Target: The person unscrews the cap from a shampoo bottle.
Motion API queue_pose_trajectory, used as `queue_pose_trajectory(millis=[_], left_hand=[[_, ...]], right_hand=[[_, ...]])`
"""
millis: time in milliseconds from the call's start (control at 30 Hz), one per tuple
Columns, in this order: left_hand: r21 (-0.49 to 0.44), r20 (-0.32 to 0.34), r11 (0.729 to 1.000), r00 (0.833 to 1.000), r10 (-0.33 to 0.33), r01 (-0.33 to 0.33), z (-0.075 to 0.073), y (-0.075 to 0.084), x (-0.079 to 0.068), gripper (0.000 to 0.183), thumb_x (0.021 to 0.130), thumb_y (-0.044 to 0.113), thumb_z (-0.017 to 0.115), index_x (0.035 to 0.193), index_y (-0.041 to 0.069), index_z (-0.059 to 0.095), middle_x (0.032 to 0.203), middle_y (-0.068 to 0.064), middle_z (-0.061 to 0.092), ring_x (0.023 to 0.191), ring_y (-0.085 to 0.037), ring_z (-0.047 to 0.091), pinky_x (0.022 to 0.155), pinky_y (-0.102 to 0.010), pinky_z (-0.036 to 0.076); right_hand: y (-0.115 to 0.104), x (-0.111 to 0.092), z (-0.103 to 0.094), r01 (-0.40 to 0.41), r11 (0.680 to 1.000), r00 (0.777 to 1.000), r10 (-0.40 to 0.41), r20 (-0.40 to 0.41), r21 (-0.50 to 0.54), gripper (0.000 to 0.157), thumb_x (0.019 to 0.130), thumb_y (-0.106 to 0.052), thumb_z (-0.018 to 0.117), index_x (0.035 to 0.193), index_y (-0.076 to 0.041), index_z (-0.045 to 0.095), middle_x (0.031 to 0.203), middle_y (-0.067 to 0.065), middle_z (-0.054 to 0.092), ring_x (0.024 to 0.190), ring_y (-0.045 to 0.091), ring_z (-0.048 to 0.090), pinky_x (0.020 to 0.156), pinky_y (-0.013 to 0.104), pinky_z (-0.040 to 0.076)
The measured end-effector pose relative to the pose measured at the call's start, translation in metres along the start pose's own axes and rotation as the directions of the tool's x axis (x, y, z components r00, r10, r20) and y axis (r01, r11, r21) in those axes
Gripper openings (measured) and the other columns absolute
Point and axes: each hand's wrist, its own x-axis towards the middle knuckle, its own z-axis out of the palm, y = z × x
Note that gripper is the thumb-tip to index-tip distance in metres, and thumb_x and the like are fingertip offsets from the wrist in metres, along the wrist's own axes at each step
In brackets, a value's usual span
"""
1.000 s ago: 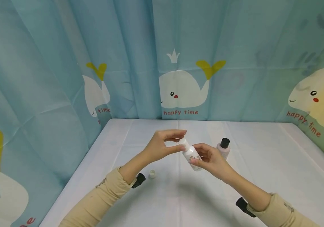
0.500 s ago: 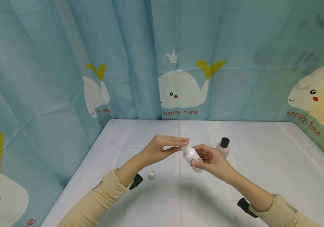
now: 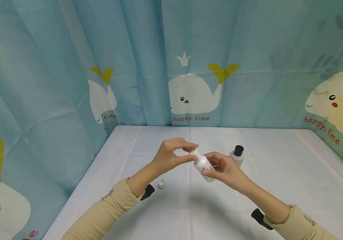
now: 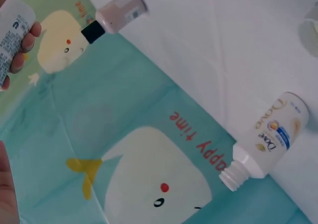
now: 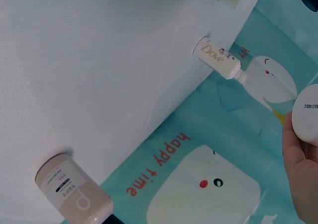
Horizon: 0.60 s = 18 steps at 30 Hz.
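My right hand (image 3: 227,171) grips the body of a small white bottle (image 3: 202,164) with a printed flower-like design, tilted above the table. My left hand (image 3: 173,155) pinches the bottle's white cap (image 3: 195,153) between thumb and fingers. In the right wrist view, the same bottle's round base (image 5: 307,115) shows beside my right hand. An uncapped white Dove bottle (image 4: 272,134) stands on the table in both wrist views, its threaded neck bare; the left hand and arm hide it in the head view. Behind my right hand stands a pinkish bottle (image 3: 237,158) with a black cap (image 3: 239,150).
A small loose white cap (image 3: 161,183) lies on the white-covered table (image 3: 171,213), near my left forearm. Blue whale-print curtains (image 3: 147,66) close in the back and both sides. Black wrist devices (image 3: 261,218) sit by my sleeves.
My left fingers straighten and slide over the bottle's cap half a second ago, then curl and pinch it again now. The right hand's grip stays nearly the same, with the bottle slightly lower.
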Motion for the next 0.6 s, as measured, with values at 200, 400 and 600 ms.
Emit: queue_pose_trajectory(millis=[200,400,600], left_hand=[[-0.022,-0.014,0.991,0.991,-0.136,0.135,0.0049,0.0034,0.0040,0.021,0.068,0.006,0.082,0.080,0.002,0.066,0.071,-0.008,0.065,0.065,-0.014,0.058,0.062,-0.022,0.053],[0.001,-0.015,0.969,0.969,-0.247,0.248,0.0097,0.0034,0.0067,0.040,0.079,0.044,0.072,0.075,0.005,0.064,0.069,-0.006,0.063,0.064,-0.007,0.055,0.060,-0.021,0.051],[-0.055,0.039,0.936,0.937,-0.346,0.348,0.0091,0.0028,0.0077,0.085,0.077,0.079,0.041,0.101,0.002,0.068,0.093,-0.012,0.071,0.078,-0.016,0.066,0.071,-0.023,0.055]], right_hand=[[-0.0012,0.0000,0.0007,-0.002,1.000,1.000,0.002,0.006,0.003,0.038,0.087,-0.008,0.067,0.120,0.005,0.053,0.104,-0.005,0.062,0.088,0.007,0.065,0.074,0.027,0.056],[-0.0026,0.0014,0.0013,-0.004,1.000,1.000,0.004,0.001,0.009,0.040,0.087,-0.008,0.067,0.121,0.005,0.052,0.106,-0.003,0.062,0.089,0.007,0.065,0.074,0.027,0.057],[-0.0038,0.0020,0.0002,-0.017,1.000,1.000,0.017,-0.005,0.002,0.040,0.087,-0.009,0.066,0.121,0.006,0.051,0.107,0.008,0.062,0.087,0.008,0.065,0.074,0.028,0.056]])
